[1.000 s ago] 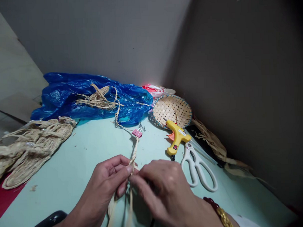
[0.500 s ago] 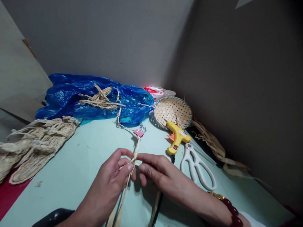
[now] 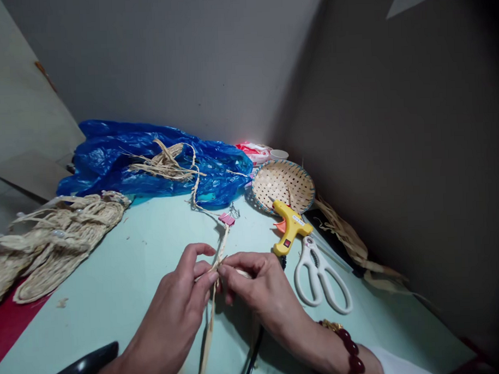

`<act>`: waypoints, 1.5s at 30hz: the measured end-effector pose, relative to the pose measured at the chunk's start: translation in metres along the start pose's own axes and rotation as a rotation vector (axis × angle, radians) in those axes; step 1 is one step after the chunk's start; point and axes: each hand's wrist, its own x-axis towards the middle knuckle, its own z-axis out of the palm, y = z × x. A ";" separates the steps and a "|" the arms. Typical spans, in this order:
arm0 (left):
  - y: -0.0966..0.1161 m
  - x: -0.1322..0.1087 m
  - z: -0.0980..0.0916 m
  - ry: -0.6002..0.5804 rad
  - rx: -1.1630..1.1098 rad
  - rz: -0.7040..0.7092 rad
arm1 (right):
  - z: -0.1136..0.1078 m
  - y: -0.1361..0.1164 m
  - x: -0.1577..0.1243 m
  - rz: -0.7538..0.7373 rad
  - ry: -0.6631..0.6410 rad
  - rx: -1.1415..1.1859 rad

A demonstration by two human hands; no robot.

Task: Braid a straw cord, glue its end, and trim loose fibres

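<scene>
Straw-coloured braid (image 3: 221, 250) runs from pink clip (image 3: 226, 219) at 12 o'clock down between the hands. Left hand (image 3: 175, 298) pinches it, thumb against curled fingers; right hand (image 3: 261, 287) pinches at same spot, thumb to index. Woven basket (image 3: 274, 180), 1 o'clock from hands, holds thin tan strip (image 3: 290, 193). Versus half a second ago: right index now bent, was straighter; thumb closer in to braid.

We hold a narrow, pale straw-coloured braid (image 3: 223, 242) that runs far to near above the middle of the table (image 3: 259, 236). Nearer than our pinch, loose flat strands (image 3: 209, 330) trail unplaited. At the far side a pink clip (image 3: 226, 219) grips it; beyond, the slender cord (image 3: 195, 191) bends left, slightly crooked.
</scene>
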 end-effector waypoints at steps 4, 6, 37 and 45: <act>0.002 0.000 -0.006 0.063 0.324 0.111 | 0.001 0.000 -0.001 -0.003 0.080 -0.147; 0.003 -0.001 -0.008 0.075 0.428 0.150 | 0.001 0.002 -0.001 -0.060 0.099 -0.232; 0.003 -0.005 0.004 -0.023 0.154 -0.016 | 0.001 0.013 0.005 -0.022 -0.037 0.062; 0.003 -0.018 -0.016 0.065 0.366 0.180 | -0.003 0.005 0.001 0.002 0.011 0.170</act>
